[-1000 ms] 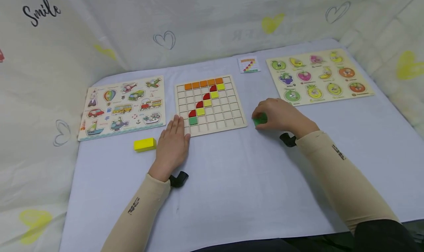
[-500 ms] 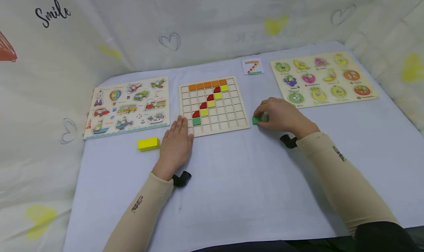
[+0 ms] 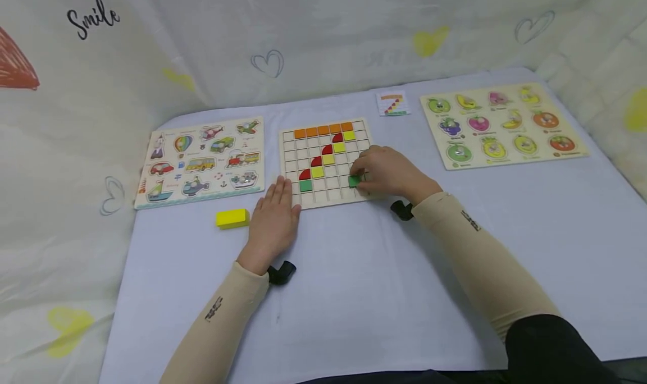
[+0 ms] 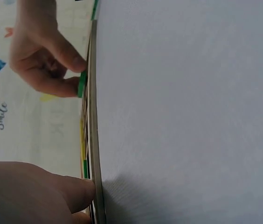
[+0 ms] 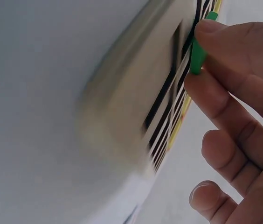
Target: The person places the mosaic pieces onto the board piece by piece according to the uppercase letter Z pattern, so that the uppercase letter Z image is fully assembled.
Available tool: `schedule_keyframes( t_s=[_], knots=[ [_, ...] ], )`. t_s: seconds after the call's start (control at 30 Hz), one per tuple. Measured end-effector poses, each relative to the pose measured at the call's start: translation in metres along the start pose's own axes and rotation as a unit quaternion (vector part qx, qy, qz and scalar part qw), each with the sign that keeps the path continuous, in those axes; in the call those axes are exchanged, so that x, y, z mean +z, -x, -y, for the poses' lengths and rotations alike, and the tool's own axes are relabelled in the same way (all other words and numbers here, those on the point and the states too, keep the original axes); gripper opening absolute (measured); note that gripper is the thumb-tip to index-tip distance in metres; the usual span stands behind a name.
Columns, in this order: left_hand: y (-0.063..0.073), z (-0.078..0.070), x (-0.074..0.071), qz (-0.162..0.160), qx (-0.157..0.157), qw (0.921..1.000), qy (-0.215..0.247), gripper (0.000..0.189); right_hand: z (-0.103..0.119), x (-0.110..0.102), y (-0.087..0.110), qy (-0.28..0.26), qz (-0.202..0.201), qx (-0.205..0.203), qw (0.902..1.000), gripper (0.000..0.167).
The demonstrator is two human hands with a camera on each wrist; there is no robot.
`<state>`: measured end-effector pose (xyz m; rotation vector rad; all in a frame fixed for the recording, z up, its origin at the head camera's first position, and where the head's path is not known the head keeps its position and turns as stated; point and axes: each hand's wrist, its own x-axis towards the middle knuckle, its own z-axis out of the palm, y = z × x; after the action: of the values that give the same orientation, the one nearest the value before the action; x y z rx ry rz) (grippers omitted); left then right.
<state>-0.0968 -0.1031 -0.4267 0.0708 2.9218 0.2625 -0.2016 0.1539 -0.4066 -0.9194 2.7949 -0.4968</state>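
Note:
A wooden grid board lies mid-table. Its top row bears several orange tiles; red quarter-round pieces and yellow tiles step down diagonally to one green tile at lower left. My left hand rests with straight fingers on the board's lower left edge, its thumb along the side. Between thumb and index finger my right hand pinches a green tile, held over the lower right cells. That hand hides the board's right edge.
A yellow block sits left of my left hand. The vehicle puzzle lies at the left, the fruit puzzle at the right. A small pattern card lies behind the board.
My right hand has moved left from the table beside the board to over its lower right part, carrying the green tile. The left hand stays at the board's edge.

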Motion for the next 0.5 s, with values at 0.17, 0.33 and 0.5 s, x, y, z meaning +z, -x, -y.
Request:
schedule_keyframes(
  t_s=[0.17, 0.33, 0.5],
  knots=[
    [-0.001, 0.001, 0.001, -0.002, 0.003, 1.0000, -0.003, 0.071, 0.019, 0.007, -0.018, 0.007, 0.008, -0.012, 0.9999, 0.021],
    [-0.001, 0.002, 0.002, -0.002, 0.005, 1.0000, -0.005, 0.071, 0.037, 0.011, -0.032, 0.010, 0.013, -0.017, 0.9997, 0.025],
    [-0.002, 0.002, 0.002, -0.004, 0.006, 1.0000, -0.005, 0.071, 0.048, 0.014, -0.039, 0.017, 0.013, -0.030, 0.9993, 0.030]
  ],
)
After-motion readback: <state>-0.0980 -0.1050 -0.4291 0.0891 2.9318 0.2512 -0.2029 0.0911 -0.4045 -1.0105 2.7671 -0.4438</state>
